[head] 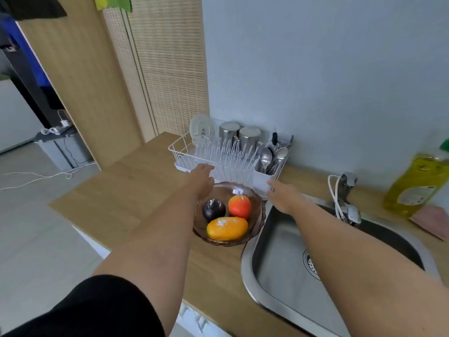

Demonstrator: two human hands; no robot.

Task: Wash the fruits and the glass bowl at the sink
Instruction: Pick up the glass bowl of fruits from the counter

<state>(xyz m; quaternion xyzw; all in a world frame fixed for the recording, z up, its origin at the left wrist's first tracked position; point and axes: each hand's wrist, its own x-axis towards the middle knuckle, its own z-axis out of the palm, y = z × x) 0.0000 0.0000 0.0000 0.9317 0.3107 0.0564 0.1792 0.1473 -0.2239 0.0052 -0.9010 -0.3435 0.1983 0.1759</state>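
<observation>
We reach both open, empty hands, left (pixel 200 177) and right (pixel 283 197), around the glass bowl (pixel 257 215) of fruits (pixel 227 228); next, lift it to the sink (pixel 274 271)

Single head view only, nothing shared with another camera. You look forward and steeply down from standing height, wide-angle, edges bowed. Wooden counter (pixel 136 190) close below you; sink (pixel 286 271) lower right; wall (pixel 315 69) ahead; floor (pixel 36 227) far left.
</observation>
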